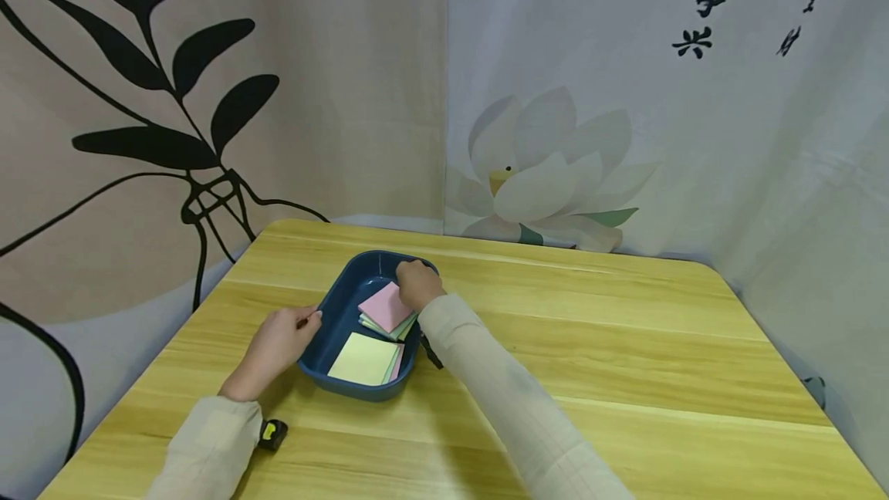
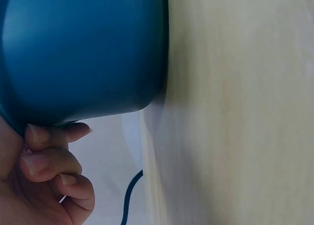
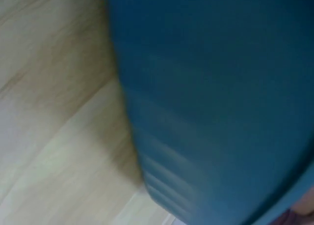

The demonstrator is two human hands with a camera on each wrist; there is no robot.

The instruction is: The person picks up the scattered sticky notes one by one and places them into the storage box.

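Note:
A deep blue rectangular plastic box (image 1: pixel 326 384) with rounded corners stands on the wooden table. My left hand (image 1: pixel 280 344) pinches its left rim; in the left wrist view, curled fingers (image 2: pixel 51 161) show beside the box wall (image 2: pixel 83 53). Over the far right corner, my right hand (image 1: pixel 420 285) reaches into the box, its fingertips hidden. Beside that hand lies a stack of paper squares with a pink sheet (image 1: pixel 386 307) on top. A second stack, topped by a pale yellow sheet (image 1: pixel 364 359), lies at the near end. The right wrist view mostly shows the box's outer wall (image 3: pixel 211 97).
The light wooden table (image 1: pixel 597 376) extends far to the right of the box. Behind it hang printed cloth curtains (image 1: pixel 361 99) with leaves and a lotus. Black wrist straps (image 1: pixel 272 434) sit at both sleeves.

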